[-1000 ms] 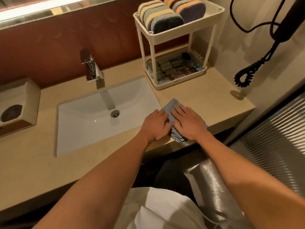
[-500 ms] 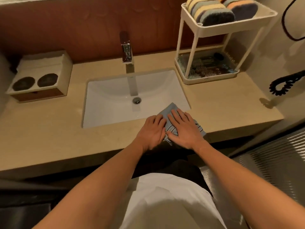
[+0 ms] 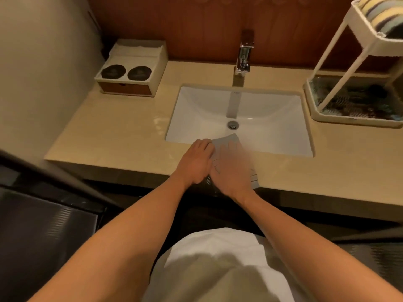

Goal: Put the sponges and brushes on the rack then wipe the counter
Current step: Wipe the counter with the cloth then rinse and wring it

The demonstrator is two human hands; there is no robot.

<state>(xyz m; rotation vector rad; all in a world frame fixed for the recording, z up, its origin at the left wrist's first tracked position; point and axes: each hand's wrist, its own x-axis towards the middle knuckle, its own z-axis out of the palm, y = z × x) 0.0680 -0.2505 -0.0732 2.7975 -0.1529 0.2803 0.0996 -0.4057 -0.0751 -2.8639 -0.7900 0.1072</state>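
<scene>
While the left hand (image 3: 197,164) and right hand (image 3: 234,171) press the cloth (image 3: 229,141) with flat, unclenched fingers on the tabletop (image 3: 120,138) strip fronting the sink (image 3: 283,118), the hold is weak. A careless stroke can drag the cloth into the sink.

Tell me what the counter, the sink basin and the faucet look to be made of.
Counter: beige polished stone or a stone-look slab, judging by faint mottling and glossy light patches.
Sink basin: probably glazed ceramic; it is uniformly white and smooth with a soft sheen.
Faucet: chromed metal, with mirror-like reflections on its squared body.
</scene>
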